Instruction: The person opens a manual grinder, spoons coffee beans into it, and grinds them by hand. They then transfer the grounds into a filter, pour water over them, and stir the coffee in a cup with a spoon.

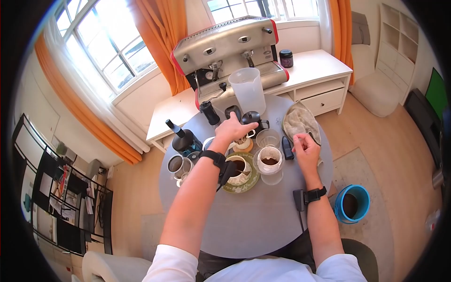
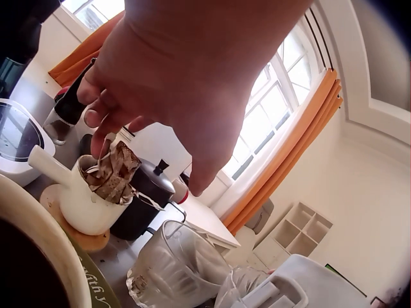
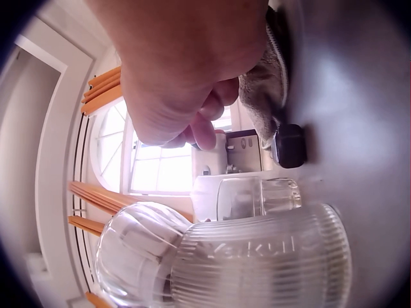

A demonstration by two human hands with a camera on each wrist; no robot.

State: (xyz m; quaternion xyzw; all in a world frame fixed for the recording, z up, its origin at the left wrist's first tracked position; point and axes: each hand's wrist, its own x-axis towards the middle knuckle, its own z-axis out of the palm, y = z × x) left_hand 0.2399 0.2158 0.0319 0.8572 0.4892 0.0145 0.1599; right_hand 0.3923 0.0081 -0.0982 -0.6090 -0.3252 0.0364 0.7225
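My left hand [image 1: 232, 129] reaches over the cluttered table, its thumb spread from the fingers, near a dark round object [image 1: 232, 112] and a black lidded pot [image 1: 252, 117]. In the left wrist view, the hand [image 2: 183, 77] is above a white handled pot [image 2: 90, 205] with crumpled brown material [image 2: 114, 173] in it; no grip on anything shows. My right hand [image 1: 306, 152], fingers loosely curled, hovers by a grey-beige cloth pouch [image 1: 300, 120]. In the right wrist view, the hand [image 3: 186, 83] shows nothing held; a small black object [image 3: 290, 146] lies beside the pouch.
A cup of dark contents [image 1: 238, 170] stands on a green plate [image 1: 254, 181], beside a glass with brown contents [image 1: 269, 162]. A tall translucent pitcher [image 1: 249, 91] and an espresso machine [image 1: 230, 44] stand behind. A blue bucket [image 1: 361, 192] is on the floor at right.
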